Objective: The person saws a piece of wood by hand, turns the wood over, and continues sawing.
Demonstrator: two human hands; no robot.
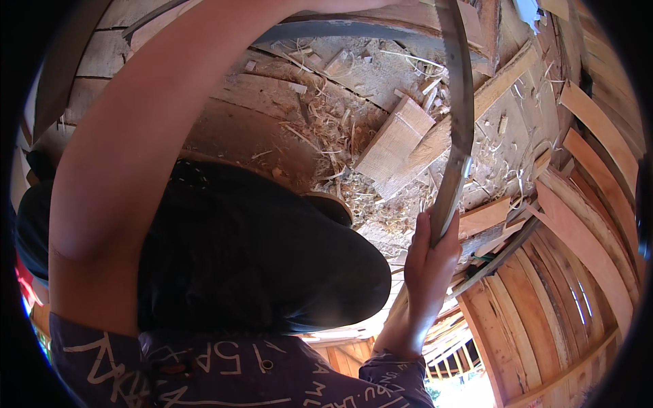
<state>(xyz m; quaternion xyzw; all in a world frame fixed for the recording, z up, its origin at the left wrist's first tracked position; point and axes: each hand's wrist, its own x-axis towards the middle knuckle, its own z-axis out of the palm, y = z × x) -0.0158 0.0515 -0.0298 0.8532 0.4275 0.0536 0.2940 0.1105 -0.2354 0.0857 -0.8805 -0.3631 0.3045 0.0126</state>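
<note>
My right hand [433, 255] is wrapped round the wooden handle of a long, narrow blade [461, 88]. The dark metal runs up past the top edge of the view, and its left edge looks toothed. Across the upper left stretches my left arm, bent at the elbow. Only a sliver of my left hand [371, 4] shows at the top edge, near the far part of the blade; its fingers are mostly cut off. Under the blade, a short cut board [396, 138] lies among wood shavings [333, 132], against a longer wooden strip [500, 88].
My bent leg in dark trousers [265, 251] takes up the middle. A wooden plank with a dark curved edge [340, 28] spans the top. Along the right stand a plank wall [544, 299] and several loose boards [578, 231]. Offcuts [484, 216] lie beyond my right hand.
</note>
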